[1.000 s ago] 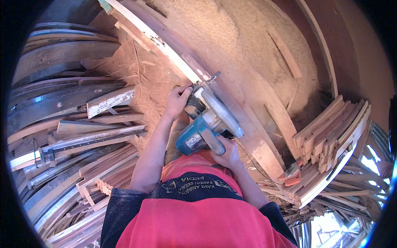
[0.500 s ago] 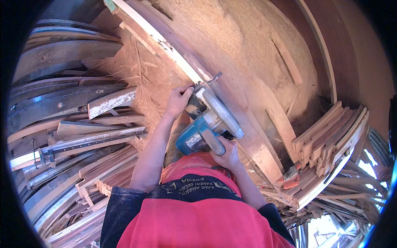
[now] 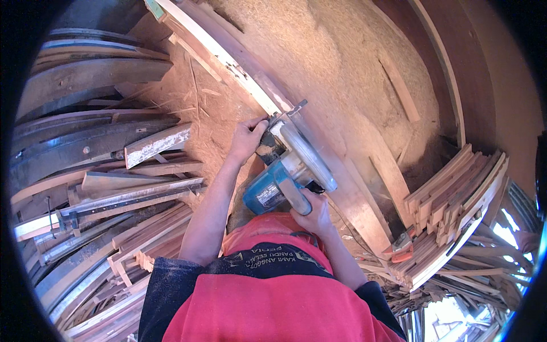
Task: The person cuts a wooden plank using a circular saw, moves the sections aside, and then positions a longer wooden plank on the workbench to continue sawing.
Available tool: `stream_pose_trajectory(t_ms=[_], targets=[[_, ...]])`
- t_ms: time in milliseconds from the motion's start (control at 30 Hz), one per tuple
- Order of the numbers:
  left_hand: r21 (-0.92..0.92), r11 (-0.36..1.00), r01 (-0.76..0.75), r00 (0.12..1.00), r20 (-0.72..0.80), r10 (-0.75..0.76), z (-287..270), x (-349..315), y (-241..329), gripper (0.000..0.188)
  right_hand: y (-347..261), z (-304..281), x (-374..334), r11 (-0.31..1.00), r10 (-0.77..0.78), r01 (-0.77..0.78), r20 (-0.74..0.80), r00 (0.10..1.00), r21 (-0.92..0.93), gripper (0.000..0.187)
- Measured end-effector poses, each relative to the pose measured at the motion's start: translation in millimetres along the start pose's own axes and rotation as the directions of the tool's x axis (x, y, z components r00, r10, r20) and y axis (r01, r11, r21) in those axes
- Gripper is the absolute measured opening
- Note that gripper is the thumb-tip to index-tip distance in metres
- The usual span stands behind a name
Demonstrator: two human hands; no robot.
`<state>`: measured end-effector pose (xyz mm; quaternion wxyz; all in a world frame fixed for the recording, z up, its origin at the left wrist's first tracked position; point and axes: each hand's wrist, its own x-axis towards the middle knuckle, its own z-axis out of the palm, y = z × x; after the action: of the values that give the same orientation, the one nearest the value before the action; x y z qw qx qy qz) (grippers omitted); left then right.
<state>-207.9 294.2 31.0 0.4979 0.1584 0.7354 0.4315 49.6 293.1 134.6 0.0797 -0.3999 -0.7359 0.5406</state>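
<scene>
A blue circular saw [image 3: 269, 187] with a silver blade guard rests on a long wooden plank [image 3: 245, 78] that runs from upper left to lower right. My right hand [image 3: 315, 212] is wrapped round the saw's rear handle. Near the saw's front end, my left hand [image 3: 249, 138] has its fingers curled, with thumb and forefinger closed at the front edge of the saw's base. The fingertips there are partly hidden. The blade itself is covered by the guard and the plank.
Sawdust [image 3: 319, 57] covers the floor beyond the plank. Stacked boards [image 3: 62, 128] crowd the left side. At right lies a pile of cut strips [image 3: 447, 199], with an orange-and-grey tool [image 3: 402, 248] at its near end. A loose slat [image 3: 400, 91] lies on the sawdust.
The surroundings have shifted slightly in the picture. Both hands keep their hold on the saw, which shows no clear movement along the plank.
</scene>
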Motion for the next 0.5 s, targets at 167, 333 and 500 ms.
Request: stream_pose_trajectory(t_ms=[167, 333, 500], targets=[[0.018, 1.0, -0.004, 1.0, 0.005, 0.004, -6, 5, 4, 0.041, -3, 1, 6, 1.0, 0.002, -0.002, 0.012, 1.0, -0.013, 0.036], [-0.005, 1.0, -0.017, 1.0, 0.005, 0.017, -11, 11, 6, 0.042, -6, 5, 13, 1.0, 0.008, -0.008, 0.002, 1.0, -0.002, 0.037], [-0.049, 0.999, -0.012, 1.0, 0.006, 0.012, -18, 17, 12, 0.042, -9, 8, 22, 1.0, -0.012, 0.012, -0.006, 1.0, 0.007, 0.037]])
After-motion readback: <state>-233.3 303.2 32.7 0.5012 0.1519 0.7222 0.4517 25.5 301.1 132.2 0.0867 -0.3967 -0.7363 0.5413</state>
